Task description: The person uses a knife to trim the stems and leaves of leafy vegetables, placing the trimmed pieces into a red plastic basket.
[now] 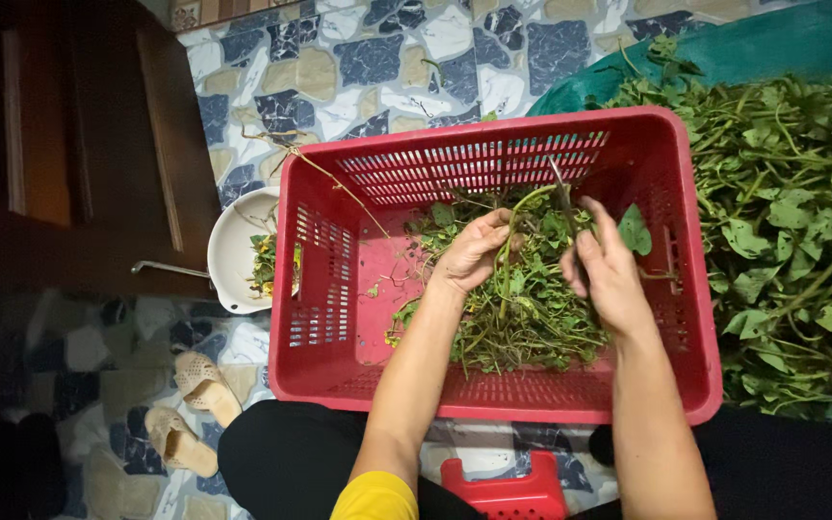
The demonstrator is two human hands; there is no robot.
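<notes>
**Inspector:** Report the position of each hand and what it held.

**Operator:** Both hands worked at the centre of the frame, over the red crate (671,318). The left hand (472,252) had its fingers curled and pressed together around a long green stem (509,252), thumb on top. The right hand (609,274) had its fingers closed around a thin dark stalk (560,197) that rose past the fingertips. Whether the thumb pinched it, I cannot tell.

**Inspector:** Where did the stem lie?

**Operator:** It arched from the left hand up toward the right hand, above the heap of picked greens (522,318) in the crate's lower middle. Held there, any part that dropped would probably have landed in the crate.

**Inspector:** And the surrounding stock?

**Operator:** 1 large pile of leafy vines (792,221) lay on a teal sheet (772,43) at the right edge, within reach of the right hand. 1 white bowl (233,255) with a few scraps sat touching the crate's left wall. 2 tan sandals (190,409) lay at lower left on the tiled floor (358,58). A small red stool (507,486) showed at the bottom, between the person's knees.
</notes>
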